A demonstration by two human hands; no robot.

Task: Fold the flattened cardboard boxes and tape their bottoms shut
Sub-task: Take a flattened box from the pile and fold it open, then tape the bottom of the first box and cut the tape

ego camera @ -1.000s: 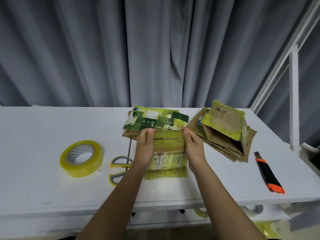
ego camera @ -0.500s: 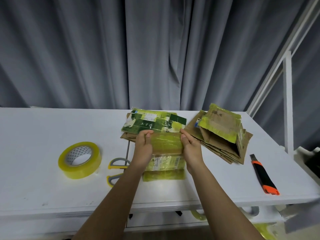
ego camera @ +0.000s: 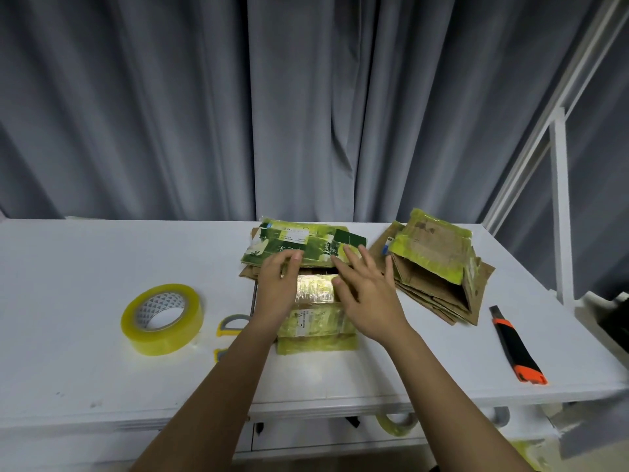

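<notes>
Cardboard box (ego camera: 315, 303), flattened, tape-wrapped, lies mid-desk (ego camera: 85, 267) under my palms. Left hand (ego camera: 277, 291) fingers loosely curled over its 9 o'clock edge; right hand (ego camera: 366, 294) fingers spread, resting at 3 o'clock.

Makeshift packing station, likely a curtained-off room or studio corner. Grey curtain (ego camera: 306, 107) hangs wall to wall behind a white table (ego camera: 68, 335). On it: tape roll (ego camera: 162, 318) left of centre, used flattened boxes (ego camera: 439, 274) stacked toward the far right corner, box cutter (ego camera: 515, 345) near the right edge. White frame (ego camera: 558, 206) stands at the right. More tape (ego camera: 396, 424) under the front edge.
</notes>
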